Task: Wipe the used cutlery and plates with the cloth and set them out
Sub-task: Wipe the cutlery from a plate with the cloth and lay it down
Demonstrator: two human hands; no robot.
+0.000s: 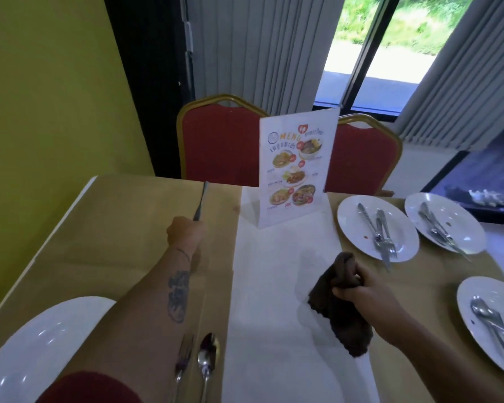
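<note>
- Grip states: left grip [184,231] curled in a fist round the handle of a knife [202,199]; right grip [361,289] bunched round a dark brown cloth [344,321].
- Knife: blade points away toward the far edge of the counter [122,216]; whether it touches the surface cannot be told.
- Cloth: upper part gathered inside the fingers, lower part hanging loose over a white runner [274,271] that crosses the middle of the counter from near to far.
- Near-left setting: fork [184,359] and spoon [207,356] side by side, just right of a white near-left plate [41,344], under the left forearm.
- Right side, well apart from the knife: middle plate [352,222], far-right plate [463,213] and near-right plate [466,289], each carrying loose cutlery [378,231]; small red spots show on the middle plate.
- Centre far: upright menu stand [297,167] on the runner, between the knife and the middle plate.
- Background: two red chairs [221,144] with gold frames at the far edge, grey vertical blinds [259,53], a window [390,39], and a yellow-green wall [56,82] on the left.
</note>
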